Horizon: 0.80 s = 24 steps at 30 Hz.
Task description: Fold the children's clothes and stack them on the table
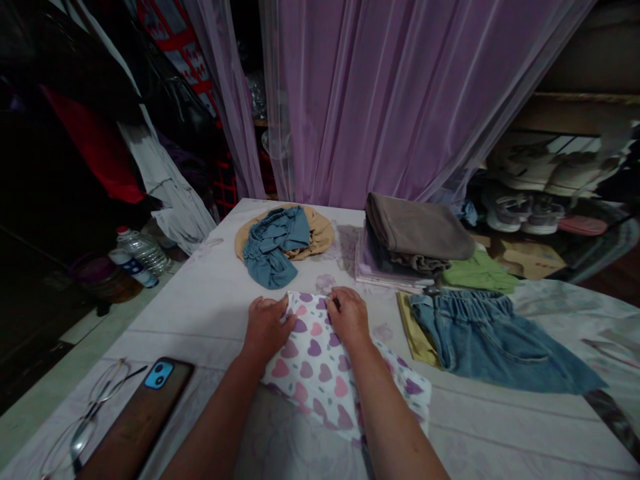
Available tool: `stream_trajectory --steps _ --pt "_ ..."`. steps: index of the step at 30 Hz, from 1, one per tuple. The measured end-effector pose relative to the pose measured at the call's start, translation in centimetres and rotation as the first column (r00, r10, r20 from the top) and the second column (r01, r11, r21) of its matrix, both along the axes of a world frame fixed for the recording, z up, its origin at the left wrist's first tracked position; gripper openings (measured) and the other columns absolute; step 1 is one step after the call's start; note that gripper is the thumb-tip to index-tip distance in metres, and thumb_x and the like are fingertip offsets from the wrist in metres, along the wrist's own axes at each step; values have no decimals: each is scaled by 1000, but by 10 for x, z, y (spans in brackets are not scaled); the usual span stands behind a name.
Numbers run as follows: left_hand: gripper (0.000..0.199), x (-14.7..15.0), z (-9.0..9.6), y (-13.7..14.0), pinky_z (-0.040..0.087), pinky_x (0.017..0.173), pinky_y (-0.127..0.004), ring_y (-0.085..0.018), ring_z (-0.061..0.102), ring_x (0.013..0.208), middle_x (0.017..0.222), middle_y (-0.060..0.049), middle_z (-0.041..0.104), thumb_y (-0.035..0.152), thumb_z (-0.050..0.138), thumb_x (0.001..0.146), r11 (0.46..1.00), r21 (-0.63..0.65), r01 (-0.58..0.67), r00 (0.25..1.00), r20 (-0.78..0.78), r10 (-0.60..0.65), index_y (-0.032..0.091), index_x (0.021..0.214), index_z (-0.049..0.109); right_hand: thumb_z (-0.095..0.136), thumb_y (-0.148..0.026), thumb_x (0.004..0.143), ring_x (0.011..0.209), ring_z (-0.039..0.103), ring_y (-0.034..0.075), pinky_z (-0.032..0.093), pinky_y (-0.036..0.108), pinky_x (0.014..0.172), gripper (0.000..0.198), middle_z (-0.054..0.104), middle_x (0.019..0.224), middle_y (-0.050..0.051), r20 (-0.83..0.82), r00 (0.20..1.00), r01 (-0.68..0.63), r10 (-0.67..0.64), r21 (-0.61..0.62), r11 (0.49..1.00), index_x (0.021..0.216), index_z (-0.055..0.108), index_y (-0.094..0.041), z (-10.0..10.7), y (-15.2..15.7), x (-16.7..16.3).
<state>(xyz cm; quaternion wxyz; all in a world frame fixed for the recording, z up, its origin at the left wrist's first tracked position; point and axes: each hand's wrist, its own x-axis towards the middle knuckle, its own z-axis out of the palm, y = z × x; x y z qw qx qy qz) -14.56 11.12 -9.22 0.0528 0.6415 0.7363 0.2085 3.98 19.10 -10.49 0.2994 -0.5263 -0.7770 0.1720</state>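
Observation:
A white cloth garment (315, 363) printed with pink and purple hearts lies on the table in front of me. My left hand (269, 325) pinches its far left corner between thumb and fingers. At the far right corner, my right hand (349, 315) grips the same cloth with bent fingers. The garment's near part spreads toward me, partly hidden under my right forearm. Its exact kind is not clear. Beyond my hands, crumpled blue clothing (275, 243) rests on a tan garment (320, 230).
Folded clothes with a brown garment (420, 230) on top stand at the back right. Denim bottoms (490, 340) and a green cloth (480, 270) lie to the right. A phone (140, 420) and eyeglasses (83, 427) are at the near left. Purple curtains (370, 100) hang behind the table.

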Motion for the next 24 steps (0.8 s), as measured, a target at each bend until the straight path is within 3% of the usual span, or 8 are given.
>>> stream_trajectory --steps 3,5,8,11,16,24 --pt "24 -2 6 -2 40 97 -39 -22 63 85 77 -4 70 37 56 85 1000 2 -7 1000 11 7 23 97 71 58 -23 83 116 53 26 36 43 103 17 67 117 9 -11 999 -43 43 15 999 95 70 -23 -3 -1 0" --pt "24 -4 7 -2 42 94 -37 -23 63 93 90 -6 71 39 54 86 998 53 -32 999 33 31 23 92 71 59 -22 80 124 48 26 33 46 106 22 65 124 7 -17 996 -84 85 12 996 98 70 -25 -5 -2 -1" --pt "25 -6 2 -1 39 102 -40 -26 57 115 121 -10 66 37 59 84 985 124 -122 991 60 115 21 101 68 57 -17 77 127 47 25 33 47 107 19 65 124 5 -62 991 -123 123 7 992 87 70 -25 -8 -1 -1" --pt "37 -6 -3 0 31 110 -50 -31 47 129 134 -12 59 37 64 81 985 65 -158 987 39 155 22 115 66 54 -15 77 126 49 24 34 46 107 16 68 119 5 -97 982 -161 163 28 987 74 67 -24 -8 1 0" --pt "35 -4 -1 -1 23 112 -60 -34 41 135 140 -9 55 34 64 82 994 -31 -107 994 13 107 29 117 67 51 -6 70 124 51 23 35 46 106 24 70 115 3 -69 968 -241 240 0 971 68 66 -24 -7 1 3" --pt "25 -5 1 -3 22 113 -60 -33 39 138 141 -8 55 29 66 79 997 1 -78 994 78 77 28 104 69 53 -10 72 124 52 23 35 45 107 25 71 116 0 -19 959 -285 284 -37 958 70 71 -26 -2 0 2"
